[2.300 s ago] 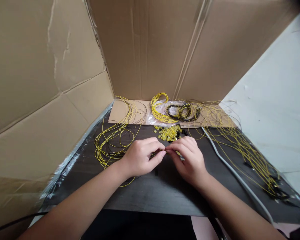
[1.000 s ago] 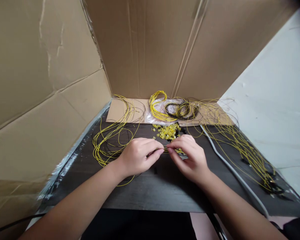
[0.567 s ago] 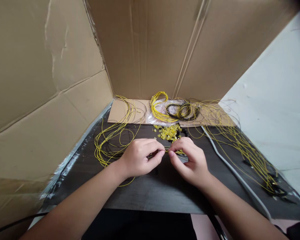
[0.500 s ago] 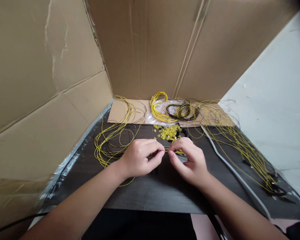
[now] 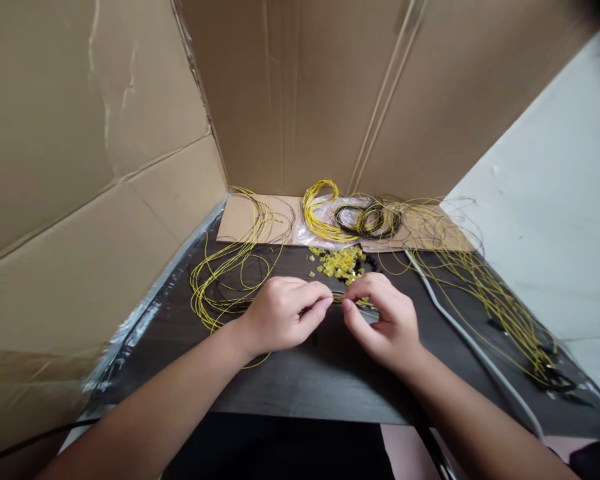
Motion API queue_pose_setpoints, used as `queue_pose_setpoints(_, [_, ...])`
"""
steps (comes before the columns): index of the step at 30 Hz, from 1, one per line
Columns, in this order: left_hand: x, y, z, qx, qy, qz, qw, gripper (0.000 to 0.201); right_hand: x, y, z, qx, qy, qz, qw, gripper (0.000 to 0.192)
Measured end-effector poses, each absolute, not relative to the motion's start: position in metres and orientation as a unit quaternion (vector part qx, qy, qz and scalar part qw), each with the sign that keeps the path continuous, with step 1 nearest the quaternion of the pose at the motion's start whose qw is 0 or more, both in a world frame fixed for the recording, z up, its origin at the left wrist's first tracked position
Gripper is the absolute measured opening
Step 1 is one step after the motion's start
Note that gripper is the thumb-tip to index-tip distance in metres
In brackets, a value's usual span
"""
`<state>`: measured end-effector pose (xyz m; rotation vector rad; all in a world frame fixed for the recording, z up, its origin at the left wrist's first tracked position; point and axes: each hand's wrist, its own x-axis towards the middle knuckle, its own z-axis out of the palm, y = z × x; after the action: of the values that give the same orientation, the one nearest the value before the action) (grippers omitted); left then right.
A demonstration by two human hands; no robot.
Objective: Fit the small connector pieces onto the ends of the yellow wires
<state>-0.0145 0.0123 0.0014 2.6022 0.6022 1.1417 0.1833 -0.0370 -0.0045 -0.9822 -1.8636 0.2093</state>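
Note:
My left hand [image 5: 291, 312] is closed in a pinch, thumb against the fingertips, over the front middle of the dark table [image 5: 300, 387]. Facing it across a small gap, my right hand [image 5: 384, 317] is pinched too. What the fingertips hold is too small and hidden to make out. Thin yellow and black wires [image 5: 338, 299] show between and just behind the two hands. They seem to run on to the loose wire bundle [image 5: 207, 293] left of my left hand. Just beyond my hands lies a pile of small yellow clear connector-like pieces [image 5: 341, 262] with black pieces [image 5: 371, 262] beside it.
At the back, a yellow wire coil [image 5: 310, 212] and a black wire coil [image 5: 370, 220] rest on a plastic bag [image 5: 305, 235] and cardboard. Tangled yellow wires [image 5: 500, 300] spread along the right, past a grey cable [image 5: 450, 317]. Cardboard walls [image 5: 320, 100] stand behind and left.
My right hand has shifted slightly right, so the gap between the fingertips is a little wider. My left hand stays nearly in place, still pinched.

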Motion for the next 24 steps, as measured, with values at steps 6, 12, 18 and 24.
queue_pose_setpoints(6, [-0.014, 0.013, 0.000, 0.895, 0.202, 0.384, 0.104, 0.010, 0.184, -0.036, -0.006, -0.410, -0.766, 0.072, 0.489, 0.011])
queue_pose_setpoints(12, [-0.017, 0.015, -0.002, 0.888, 0.213, 0.390, 0.115, 0.008, 0.191, -0.035, -0.004, -0.430, -0.742, 0.079, 0.508, 0.009])
queue_pose_setpoints(18, [-0.019, 0.017, 0.001, 0.873, 0.226, 0.415, 0.118, 0.008, 0.211, -0.022, -0.012, -0.543, -0.604, 0.100, 0.575, 0.005])
queue_pose_setpoints(24, [-0.019, 0.015, -0.001, 0.880, 0.209, 0.404, 0.132, 0.008, 0.202, 0.000, 0.002, -0.591, -0.757, 0.107, 0.258, 0.009])
